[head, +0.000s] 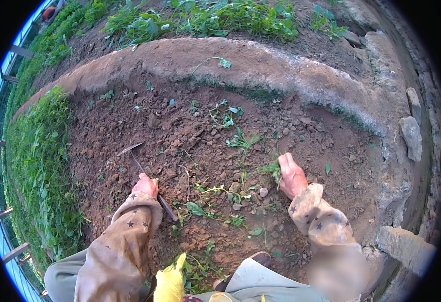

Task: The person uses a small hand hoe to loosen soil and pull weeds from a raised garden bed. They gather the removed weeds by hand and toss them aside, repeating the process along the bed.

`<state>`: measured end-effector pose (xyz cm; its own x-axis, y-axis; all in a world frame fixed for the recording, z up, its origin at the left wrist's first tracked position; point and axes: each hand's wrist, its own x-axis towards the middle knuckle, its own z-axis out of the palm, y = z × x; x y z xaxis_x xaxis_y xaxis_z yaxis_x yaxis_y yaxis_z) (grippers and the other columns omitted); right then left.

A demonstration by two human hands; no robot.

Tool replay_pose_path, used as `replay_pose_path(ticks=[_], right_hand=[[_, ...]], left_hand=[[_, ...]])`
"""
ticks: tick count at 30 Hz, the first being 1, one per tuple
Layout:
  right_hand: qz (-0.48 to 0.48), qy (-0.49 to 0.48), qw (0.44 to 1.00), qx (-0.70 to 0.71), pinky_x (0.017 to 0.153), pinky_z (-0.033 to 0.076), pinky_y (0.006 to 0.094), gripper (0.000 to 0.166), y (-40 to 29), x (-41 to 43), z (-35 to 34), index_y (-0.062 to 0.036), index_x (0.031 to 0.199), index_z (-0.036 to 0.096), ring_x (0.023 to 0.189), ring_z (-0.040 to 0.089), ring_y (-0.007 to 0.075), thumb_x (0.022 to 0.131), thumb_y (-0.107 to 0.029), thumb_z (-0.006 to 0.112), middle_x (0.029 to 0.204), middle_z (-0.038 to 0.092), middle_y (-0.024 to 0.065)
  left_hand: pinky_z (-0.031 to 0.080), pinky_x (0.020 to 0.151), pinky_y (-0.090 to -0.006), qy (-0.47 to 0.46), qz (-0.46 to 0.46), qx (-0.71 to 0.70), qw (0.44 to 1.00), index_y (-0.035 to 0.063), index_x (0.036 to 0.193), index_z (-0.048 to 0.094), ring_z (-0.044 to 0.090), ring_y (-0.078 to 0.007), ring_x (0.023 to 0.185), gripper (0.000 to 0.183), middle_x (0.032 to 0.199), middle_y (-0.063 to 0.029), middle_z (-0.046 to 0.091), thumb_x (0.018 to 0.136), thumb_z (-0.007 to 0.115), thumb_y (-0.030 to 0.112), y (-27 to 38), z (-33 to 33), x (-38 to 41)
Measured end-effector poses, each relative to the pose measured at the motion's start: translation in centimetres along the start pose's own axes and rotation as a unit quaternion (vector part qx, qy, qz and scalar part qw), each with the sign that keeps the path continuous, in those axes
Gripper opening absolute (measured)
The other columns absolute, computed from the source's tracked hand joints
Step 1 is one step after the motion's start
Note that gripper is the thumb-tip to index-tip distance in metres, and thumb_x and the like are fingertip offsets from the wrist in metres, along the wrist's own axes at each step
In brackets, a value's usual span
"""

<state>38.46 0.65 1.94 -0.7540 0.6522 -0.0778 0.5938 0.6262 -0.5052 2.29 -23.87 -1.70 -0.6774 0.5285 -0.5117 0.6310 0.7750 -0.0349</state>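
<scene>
My left hand (pixel 146 185) is closed around the handle of a small hand hoe (pixel 167 208); its metal blade (pixel 129 148) lies up and to the left, at the soil. On the right, my right hand (pixel 293 176) grips a tuft of green weeds (pixel 271 168) just above the loose brown soil (pixel 201 147). Pulled leafy stems (pixel 220 190) lie on the ground between the hands. More uprooted greens (pixel 226 117) lie farther off, near a grassy tuft (pixel 243 140).
A curved earthen ridge (pixel 220 56) borders the soil, with leafy plants (pixel 205 19) beyond. Dense greenery (pixel 39 173) grows at left. Stones (pixel 411 137) and a rough edge line the right. A yellow item (pixel 169 283) hangs by my knees. Part of a person shows at the far upper left.
</scene>
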Motion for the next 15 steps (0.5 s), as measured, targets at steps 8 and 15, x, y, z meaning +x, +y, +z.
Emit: replay_pose_path(ticks=[8,15], right_hand=[[-0.073,-0.161,0.978,-0.113,0.071,0.047,0.0419,0.043,-3.4,10.4,0.6,-0.0052,0.105,0.042,0.091,0.055,0.033,0.067,-0.001,0.062,0.102,0.044,0.0163],[-0.018,0.011,0.999,0.04,0.074,0.048,0.0441,0.036,-4.2,14.6,1.0,-0.0039,0.104,0.048,0.088,0.057,0.0401,0.072,-0.007,0.064,0.106,0.046,0.0187]], left_hand=[[0.05,0.063,-0.044,-0.063,-0.021,0.01,0.998,0.0003,0.101,0.043,0.063,-0.0327,0.078,0.039,0.077,-0.0171,0.064,0.087,0.044,0.036,1.7,-1.4,-0.3],[0.049,0.058,-0.0443,-0.005,-0.035,-0.032,0.999,-0.0052,0.09,0.038,0.063,-0.0356,0.067,0.038,0.067,-0.0205,0.062,0.083,0.051,0.029,0.5,-0.9,-1.0]])
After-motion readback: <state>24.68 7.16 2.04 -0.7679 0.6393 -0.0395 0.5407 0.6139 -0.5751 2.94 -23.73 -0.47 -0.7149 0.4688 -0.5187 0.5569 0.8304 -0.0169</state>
